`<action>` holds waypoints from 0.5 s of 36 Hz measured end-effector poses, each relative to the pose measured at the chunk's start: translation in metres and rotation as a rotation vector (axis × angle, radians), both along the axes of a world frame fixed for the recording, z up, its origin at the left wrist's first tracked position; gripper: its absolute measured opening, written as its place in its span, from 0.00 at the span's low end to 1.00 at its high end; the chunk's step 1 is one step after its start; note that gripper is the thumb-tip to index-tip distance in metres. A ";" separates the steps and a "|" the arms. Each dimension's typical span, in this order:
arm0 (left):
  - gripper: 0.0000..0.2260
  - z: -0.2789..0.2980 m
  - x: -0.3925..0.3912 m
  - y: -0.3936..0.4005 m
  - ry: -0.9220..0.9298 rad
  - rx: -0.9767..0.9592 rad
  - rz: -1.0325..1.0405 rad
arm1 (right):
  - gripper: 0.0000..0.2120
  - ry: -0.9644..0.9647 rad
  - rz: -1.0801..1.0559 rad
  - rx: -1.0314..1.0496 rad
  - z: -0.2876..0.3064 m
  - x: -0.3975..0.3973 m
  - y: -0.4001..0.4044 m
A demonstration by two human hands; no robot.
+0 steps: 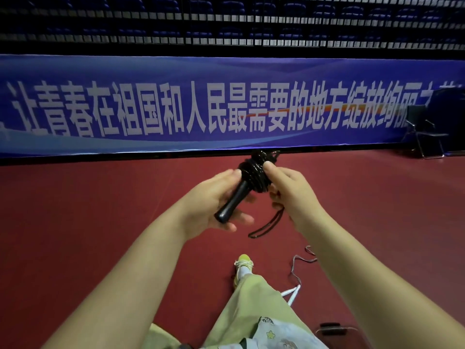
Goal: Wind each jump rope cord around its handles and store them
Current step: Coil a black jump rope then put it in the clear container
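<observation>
From the head camera, the left hand (pixel 214 200) cradled the black jump rope handles (pixel 232 202), fingers loosely curled under them and the thumb against the wound cord (pixel 254 173). The right hand (pixel 289 190) pinched the cord coil with its thumb on top, a short loose loop (pixel 266 226) dangling below. All of it was held above the red floor (pixel 88 210). A second rope (pixel 299 268) lay on that floor beside the person's shoe (pixel 242 263). No container showed.

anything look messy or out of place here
A thin reddish cord with white handles sprawls unwound on the floor, and a loop dangles loose from the black rope bundle.
</observation>
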State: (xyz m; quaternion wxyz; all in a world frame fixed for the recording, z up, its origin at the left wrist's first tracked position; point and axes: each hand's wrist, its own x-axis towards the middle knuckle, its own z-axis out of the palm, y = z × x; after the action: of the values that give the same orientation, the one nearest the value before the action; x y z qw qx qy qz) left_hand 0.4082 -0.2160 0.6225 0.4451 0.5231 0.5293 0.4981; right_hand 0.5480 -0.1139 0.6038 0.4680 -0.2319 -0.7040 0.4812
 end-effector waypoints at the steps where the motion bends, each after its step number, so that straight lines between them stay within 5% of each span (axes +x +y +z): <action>1: 0.21 0.000 -0.001 -0.001 -0.032 -0.041 -0.038 | 0.17 0.015 0.021 0.029 0.002 0.000 -0.001; 6: 0.24 -0.007 -0.007 0.001 -0.066 -0.077 -0.123 | 0.18 -0.020 0.133 0.005 0.001 0.000 -0.001; 18: 0.07 -0.014 -0.004 0.011 0.234 0.094 0.204 | 0.17 -0.203 0.236 -0.146 -0.006 0.005 0.003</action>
State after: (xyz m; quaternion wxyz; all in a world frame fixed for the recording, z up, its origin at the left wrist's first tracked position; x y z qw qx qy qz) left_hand 0.4038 -0.2048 0.6089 0.3026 0.5411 0.6041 0.5006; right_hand 0.5528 -0.1111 0.5980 0.3169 -0.2284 -0.7332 0.5567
